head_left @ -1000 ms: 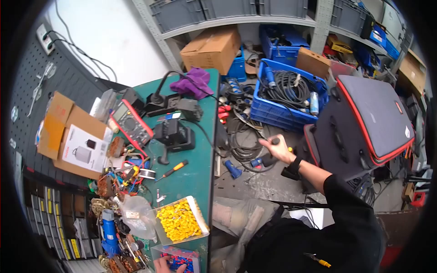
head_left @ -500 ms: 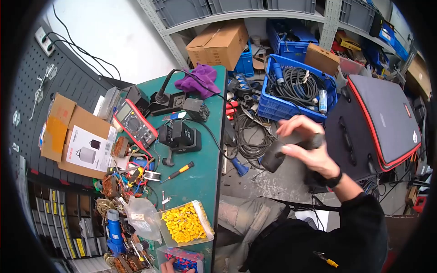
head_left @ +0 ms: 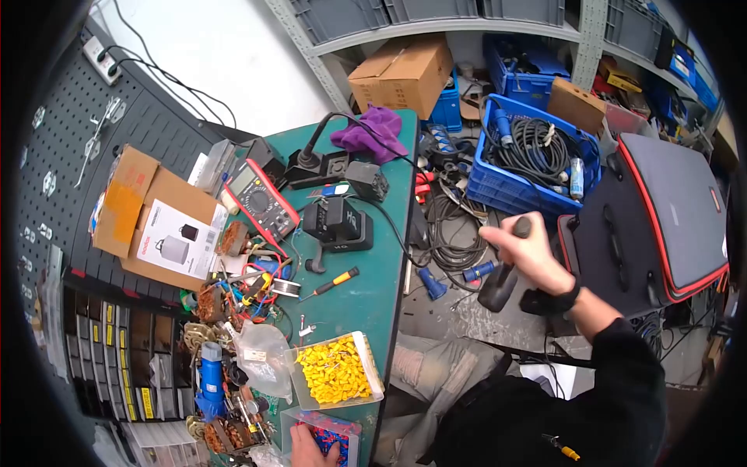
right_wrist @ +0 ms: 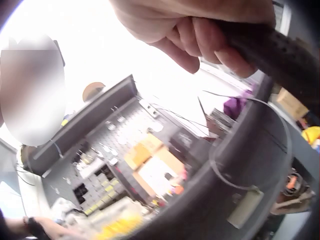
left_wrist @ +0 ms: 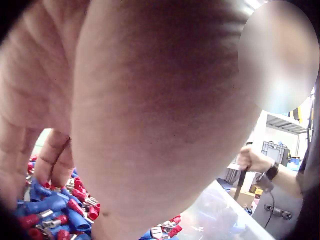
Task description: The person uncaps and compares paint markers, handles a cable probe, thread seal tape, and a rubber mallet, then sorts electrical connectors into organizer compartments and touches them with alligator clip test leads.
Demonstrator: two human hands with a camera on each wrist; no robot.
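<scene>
In the head view my right hand (head_left: 537, 253) grips a black tool (head_left: 498, 289) by its handle, over the floor right of the bench. The right wrist view shows its fingers (right_wrist: 210, 45) curled round the dark handle (right_wrist: 275, 55). My left hand (head_left: 307, 450) reaches into a clear bin (head_left: 354, 447) of red and blue connectors (head_left: 331, 442) at the bench's front. In the left wrist view the palm (left_wrist: 155, 110) fills much of the picture, its fingers extending down among the connectors (left_wrist: 75, 215); whether they touch any is hidden.
Yellow connectors (head_left: 334, 370) fill a tray beyond the left hand. A screwdriver (head_left: 334, 282), red multimeter (head_left: 261, 202), black charger (head_left: 342, 226) and purple cloth (head_left: 369, 134) lie on the green bench (head_left: 334, 311). Right of it stand a blue crate (head_left: 521, 191) of cables and a large case (head_left: 673, 210).
The head view has shifted, moving the bench rightward in the picture. My right hand has turned the black tool, and its bulky end now points down. The left hand stays in the connector bin.
</scene>
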